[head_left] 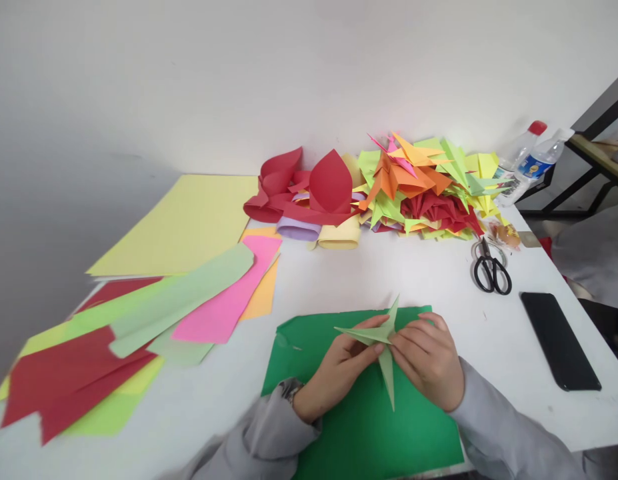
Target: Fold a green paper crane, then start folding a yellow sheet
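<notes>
A pale green folded paper star (387,363) with long pointed arms is held up over a green sheet (349,433) on the table. My left hand (339,370) pinches it from the left, thumb near its middle and fingers behind it. From the right, my right hand (429,360) grips the star close to its centre with bent fingers. The fingertips cover part of the folds there. One point of the star reaches up and away from me, one to the left, and one hangs down toward me.
Coloured paper strips (183,300) and a yellow sheet (189,220) lie at left. Curled red paper pieces (331,183) and a heap of folded paper shapes (423,187) stand by the wall. Scissors (491,270), a black phone (559,340) and plastic bottles (536,160) are at right.
</notes>
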{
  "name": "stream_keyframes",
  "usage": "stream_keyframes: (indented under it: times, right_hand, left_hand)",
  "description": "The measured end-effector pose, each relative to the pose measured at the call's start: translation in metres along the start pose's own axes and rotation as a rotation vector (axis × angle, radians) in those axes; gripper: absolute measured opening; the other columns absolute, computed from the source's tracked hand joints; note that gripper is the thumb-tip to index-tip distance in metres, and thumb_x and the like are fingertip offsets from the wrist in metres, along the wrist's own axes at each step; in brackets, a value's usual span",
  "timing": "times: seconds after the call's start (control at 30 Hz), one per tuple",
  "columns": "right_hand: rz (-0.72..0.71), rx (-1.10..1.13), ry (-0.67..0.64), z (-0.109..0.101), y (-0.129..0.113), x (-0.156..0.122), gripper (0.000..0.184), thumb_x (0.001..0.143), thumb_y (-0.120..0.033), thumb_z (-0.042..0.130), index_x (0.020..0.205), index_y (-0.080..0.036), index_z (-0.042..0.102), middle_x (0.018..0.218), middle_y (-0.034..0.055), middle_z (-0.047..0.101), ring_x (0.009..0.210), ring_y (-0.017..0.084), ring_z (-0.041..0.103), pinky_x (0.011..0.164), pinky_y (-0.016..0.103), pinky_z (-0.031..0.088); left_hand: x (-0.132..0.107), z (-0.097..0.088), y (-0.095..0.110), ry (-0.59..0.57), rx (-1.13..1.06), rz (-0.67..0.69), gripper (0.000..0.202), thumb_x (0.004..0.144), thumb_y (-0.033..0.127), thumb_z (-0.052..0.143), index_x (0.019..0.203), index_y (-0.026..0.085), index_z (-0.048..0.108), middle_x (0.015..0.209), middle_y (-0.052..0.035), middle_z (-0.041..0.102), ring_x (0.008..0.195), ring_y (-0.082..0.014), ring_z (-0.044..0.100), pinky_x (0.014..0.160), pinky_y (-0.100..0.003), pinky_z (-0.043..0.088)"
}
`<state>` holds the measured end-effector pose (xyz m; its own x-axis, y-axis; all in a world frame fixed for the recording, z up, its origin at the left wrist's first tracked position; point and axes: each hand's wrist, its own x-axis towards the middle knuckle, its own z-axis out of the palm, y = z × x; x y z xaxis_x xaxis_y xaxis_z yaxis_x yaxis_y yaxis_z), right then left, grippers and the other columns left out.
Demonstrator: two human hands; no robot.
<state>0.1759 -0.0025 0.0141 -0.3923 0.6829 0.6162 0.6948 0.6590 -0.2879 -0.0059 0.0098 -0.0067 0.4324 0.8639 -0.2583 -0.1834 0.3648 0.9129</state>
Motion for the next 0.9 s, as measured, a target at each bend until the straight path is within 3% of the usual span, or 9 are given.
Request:
stream_keyframes:
  times: [0.2, 0.27, 0.33, 0.4, 0.5, 0.63, 0.7, 0.8, 0.9]
  right_hand:
    - [0.008, 0.031, -0.017, 0.001, 0.002, -0.002, 0.008, 0.089, -0.012, 0.060, 0.088, -0.018, 0.066, 0.074, 0.0015, 0.071, 0.071, 0.017, 0.063, 0.084, 0.039, 0.042]
    - [0.024, 0.064, 0.005, -0.003, 0.003, -0.001, 0.005, 0.089, -0.018, 0.062, 0.091, -0.019, 0.066, 0.076, 0.0021, 0.071, 0.073, 0.018, 0.063, 0.084, 0.041, 0.043]
    - [0.068, 0.128, 0.059, -0.009, 0.007, 0.000, 0.013, 0.091, -0.028, 0.060, 0.098, -0.020, 0.067, 0.082, 0.0049, 0.072, 0.079, 0.021, 0.065, 0.084, 0.043, 0.044]
    - [0.138, 0.213, 0.138, -0.015, 0.014, 0.000, 0.026, 0.094, -0.035, 0.051, 0.107, -0.020, 0.067, 0.091, 0.0087, 0.072, 0.086, 0.025, 0.065, 0.083, 0.046, 0.045]
    - [0.285, 0.346, 0.239, -0.018, 0.025, -0.003, 0.032, 0.098, -0.033, 0.040, 0.108, -0.021, 0.068, 0.094, 0.0089, 0.072, 0.089, 0.026, 0.065, 0.081, 0.046, 0.048]
    - [0.557, 0.577, 0.215, -0.012, 0.033, -0.006, 0.034, 0.099, -0.033, 0.040, 0.095, -0.022, 0.072, 0.088, 0.0066, 0.073, 0.085, 0.023, 0.067, 0.076, 0.039, 0.053]
    - [0.623, 0.665, 0.193, -0.010, 0.033, -0.006, 0.031, 0.097, -0.035, 0.046, 0.092, -0.021, 0.073, 0.086, 0.0065, 0.072, 0.082, 0.022, 0.067, 0.073, 0.036, 0.054]
    - [0.556, 0.692, 0.171, -0.010, 0.031, -0.005, 0.018, 0.092, -0.032, 0.058, 0.097, -0.023, 0.072, 0.095, 0.0076, 0.070, 0.089, 0.023, 0.066, 0.076, 0.038, 0.055]
    - [0.472, 0.699, 0.180, -0.009, 0.030, -0.007, 0.020, 0.091, -0.031, 0.060, 0.107, -0.025, 0.070, 0.108, 0.0096, 0.066, 0.097, 0.024, 0.062, 0.079, 0.039, 0.053]
  left_hand:
    - [0.001, -0.002, -0.003, 0.055, 0.027, 0.008, 0.032, 0.076, 0.037, 0.075, 0.103, 0.021, 0.070, 0.091, -0.0023, 0.070, 0.083, -0.0185, 0.060, 0.077, -0.030, 0.048]
    - [0.001, -0.003, -0.003, 0.062, -0.003, -0.010, 0.031, 0.076, 0.036, 0.075, 0.102, 0.021, 0.070, 0.084, -0.0008, 0.068, 0.076, -0.0165, 0.059, 0.070, -0.028, 0.047]
    - [0.001, -0.004, 0.000, 0.057, -0.101, -0.042, 0.031, 0.076, 0.034, 0.075, 0.103, 0.021, 0.069, 0.083, -0.0008, 0.069, 0.074, -0.0164, 0.061, 0.069, -0.028, 0.048]
    - [0.001, -0.006, 0.004, 0.039, -0.239, -0.073, 0.031, 0.076, 0.032, 0.076, 0.104, 0.020, 0.068, 0.085, -0.0023, 0.070, 0.076, -0.0186, 0.065, 0.073, -0.032, 0.051]
    - [0.001, -0.011, 0.008, -0.005, -0.381, -0.083, 0.030, 0.076, 0.028, 0.076, 0.104, 0.020, 0.067, 0.088, -0.0046, 0.072, 0.080, -0.0224, 0.070, 0.076, -0.036, 0.054]
    - [0.002, -0.016, 0.009, -0.052, -0.413, -0.065, 0.028, 0.078, 0.025, 0.074, 0.104, 0.020, 0.067, 0.095, -0.0060, 0.073, 0.082, -0.0235, 0.071, 0.076, -0.038, 0.057]
    - [0.002, -0.017, 0.010, -0.053, -0.414, -0.056, 0.027, 0.079, 0.024, 0.073, 0.104, 0.020, 0.067, 0.093, -0.0056, 0.073, 0.082, -0.0234, 0.071, 0.076, -0.037, 0.057]
    - [0.002, -0.018, 0.013, -0.040, -0.414, -0.046, 0.026, 0.079, 0.023, 0.073, 0.103, 0.019, 0.067, 0.095, -0.0057, 0.073, 0.081, -0.0225, 0.071, 0.074, -0.036, 0.057]
    - [0.003, -0.020, 0.016, -0.025, -0.430, -0.035, 0.027, 0.078, 0.024, 0.074, 0.103, 0.019, 0.067, 0.097, -0.0059, 0.073, 0.080, -0.0224, 0.071, 0.072, -0.035, 0.058]
